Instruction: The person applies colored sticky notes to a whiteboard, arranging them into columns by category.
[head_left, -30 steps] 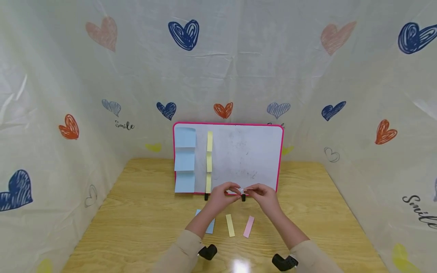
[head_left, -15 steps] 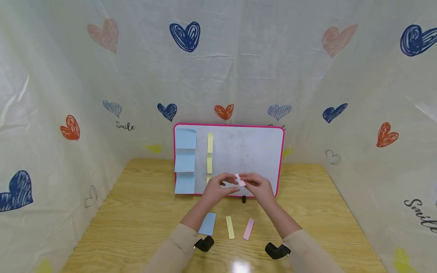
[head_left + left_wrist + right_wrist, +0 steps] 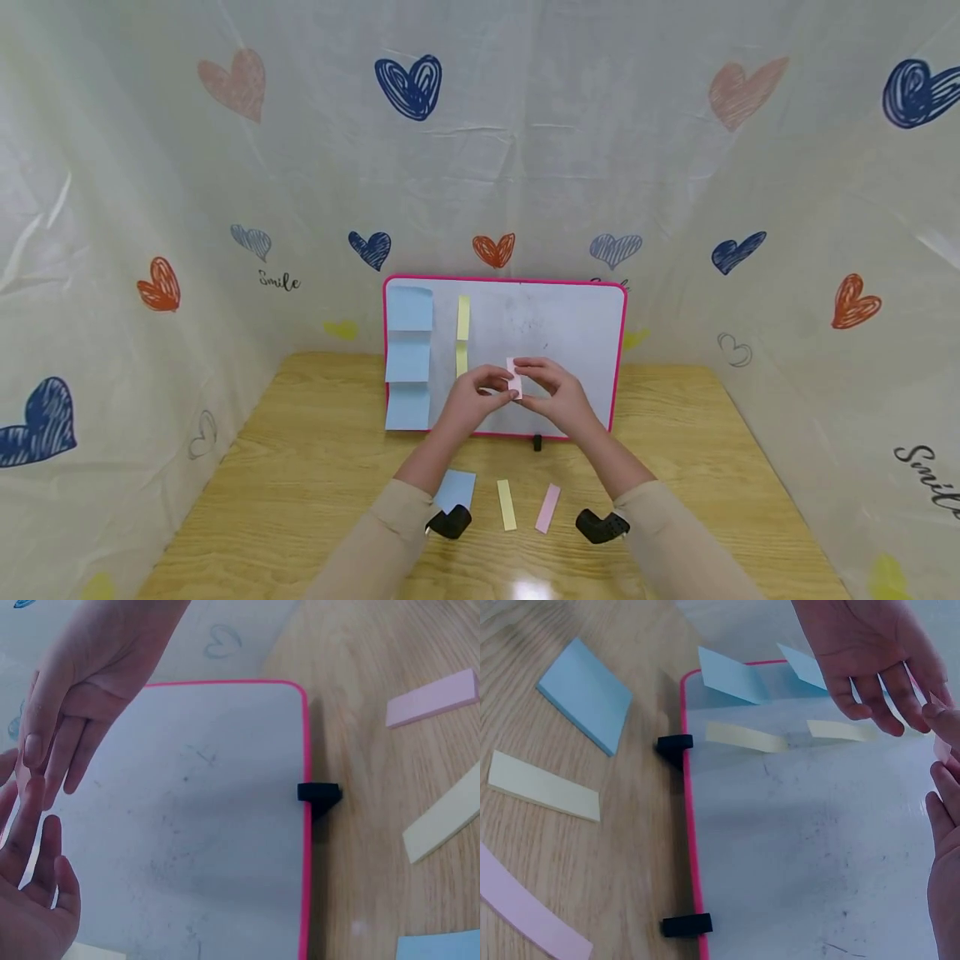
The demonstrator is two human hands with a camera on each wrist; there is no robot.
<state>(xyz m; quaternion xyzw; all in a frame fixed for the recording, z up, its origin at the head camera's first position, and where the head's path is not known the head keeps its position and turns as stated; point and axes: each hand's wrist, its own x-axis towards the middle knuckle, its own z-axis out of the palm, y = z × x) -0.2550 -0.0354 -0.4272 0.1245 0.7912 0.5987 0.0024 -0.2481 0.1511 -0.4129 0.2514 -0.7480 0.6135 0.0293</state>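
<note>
A small pink sticky strip (image 3: 514,379) is held up in front of the whiteboard (image 3: 547,333) between both hands. My left hand (image 3: 468,402) pinches the strip from the left with thumb and index finger. From the other side my right hand (image 3: 564,402) holds its edge, index finger near the top and thumb at the bottom. The right wrist view shows a bit of the strip (image 3: 942,750) between the fingertips; fingers hide most of it. Three blue sticky notes (image 3: 409,308) run down the board's left side, with yellow strips (image 3: 463,317) in a column beside them.
On the wooden table (image 3: 315,467) in front of the board lie a blue note pad (image 3: 457,490), a yellow strip pad (image 3: 507,505) and a pink strip pad (image 3: 548,508). Black feet (image 3: 687,925) support the board's lower edge. A heart-printed curtain (image 3: 315,167) surrounds the table.
Both hands have risen from the board's lower edge, bringing the pink strip up and slightly left. The strip has turned more upright, and the left fingers have closed in on it.
</note>
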